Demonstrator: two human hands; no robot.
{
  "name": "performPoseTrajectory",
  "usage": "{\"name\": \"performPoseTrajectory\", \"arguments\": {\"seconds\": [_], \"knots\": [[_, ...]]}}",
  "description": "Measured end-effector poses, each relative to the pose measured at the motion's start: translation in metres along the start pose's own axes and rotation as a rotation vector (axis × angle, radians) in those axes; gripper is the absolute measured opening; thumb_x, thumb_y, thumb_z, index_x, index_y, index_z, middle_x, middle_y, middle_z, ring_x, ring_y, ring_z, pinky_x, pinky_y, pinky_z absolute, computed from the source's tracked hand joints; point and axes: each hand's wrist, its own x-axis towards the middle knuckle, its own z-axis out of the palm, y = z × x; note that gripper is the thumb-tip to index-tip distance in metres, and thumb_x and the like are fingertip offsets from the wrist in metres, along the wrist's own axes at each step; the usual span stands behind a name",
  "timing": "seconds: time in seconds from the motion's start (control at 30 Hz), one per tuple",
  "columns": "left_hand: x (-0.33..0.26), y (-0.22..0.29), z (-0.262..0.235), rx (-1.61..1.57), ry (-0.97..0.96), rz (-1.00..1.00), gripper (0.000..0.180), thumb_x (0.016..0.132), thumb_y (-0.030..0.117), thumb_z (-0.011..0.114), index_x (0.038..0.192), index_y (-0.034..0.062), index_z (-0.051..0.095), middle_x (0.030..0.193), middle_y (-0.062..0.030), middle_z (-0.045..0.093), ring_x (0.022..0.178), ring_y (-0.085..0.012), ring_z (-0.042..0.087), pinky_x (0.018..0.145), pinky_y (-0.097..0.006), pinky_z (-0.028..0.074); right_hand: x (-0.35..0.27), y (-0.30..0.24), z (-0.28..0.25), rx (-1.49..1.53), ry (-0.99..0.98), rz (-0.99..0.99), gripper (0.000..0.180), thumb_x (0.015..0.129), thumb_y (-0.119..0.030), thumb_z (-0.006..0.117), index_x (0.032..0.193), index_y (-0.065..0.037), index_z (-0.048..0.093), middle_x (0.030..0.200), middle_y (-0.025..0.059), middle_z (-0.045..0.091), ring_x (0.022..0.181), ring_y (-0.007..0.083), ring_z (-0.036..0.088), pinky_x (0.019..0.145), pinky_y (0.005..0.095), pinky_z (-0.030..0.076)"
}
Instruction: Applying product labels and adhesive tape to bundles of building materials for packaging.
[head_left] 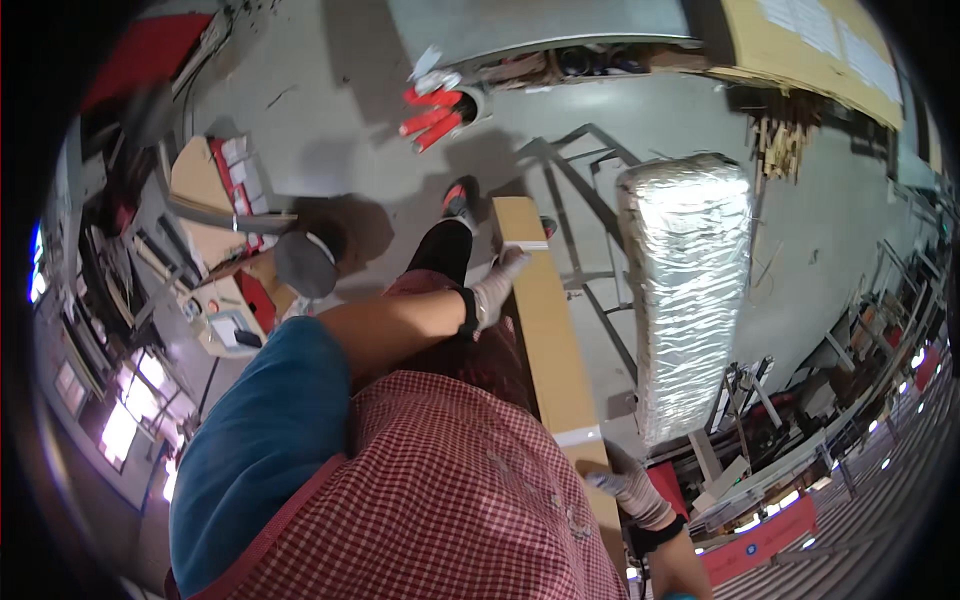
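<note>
A long, narrow cardboard box (555, 340) lies in front of my body, slanting from upper middle to lower right, with white strips across it. My left hand (497, 287), in a pale knitted glove with a dark cuff, grips its near long edge toward the far end. Close to the lower end, my right hand (635, 488), gloved alike, holds the box from its right side; some of its fingers are hidden. One dark shoe (457, 198) shows beyond my left hand, and part of another peeks out past the box.
A long bundle in silver foil wrap (690, 290) rests on a metal frame (575, 185) right of the box. Ahead stands a bucket (475, 108) with red rolls (433, 118). A round stool (307, 264) and cluttered table (228, 310) are at left. Wood strips (782, 148) lie far right.
</note>
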Motion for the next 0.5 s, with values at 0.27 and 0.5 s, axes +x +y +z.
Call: {"name": "performPoseTrajectory", "arguments": {"seconds": [0.27, 0.5], "knots": [[-0.003, -0.093, -0.003, -0.123, -0.413, -0.385, 0.062, 0.091, 0.052, 0.068, 0.131, 0.0061, 0.059, 0.124, -0.008, 0.067, 0.109, -0.0222, 0.066, 0.099, -0.038, 0.051, 0.229, -0.047, -0.038, 0.018, 0.068, 0.074, 0.042, 0.1, -0.037, 0.059, 0.123, -0.003, 0.061, 0.112, 0.0044, 0.067, 0.102, 0.0139, 0.062, 0.09, 0.0289, 0.049], [-0.057, -0.076, 0.045, 0.146, -0.449, -0.158, 0.065, 0.089, 0.048, 0.072, 0.138, 0.0092, 0.055, 0.133, -0.0072, 0.062, 0.124, -0.0181, 0.055, 0.105, -0.037, 0.046, 0.165, -0.018, -0.066, -0.036, 0.004, 0.029, 0.046, 0.102, -0.029, 0.05, 0.135, 0.003, 0.055, 0.123, 0.0116, 0.065, 0.108, 0.0223, 0.064, 0.097, 0.0334, 0.048]]}}
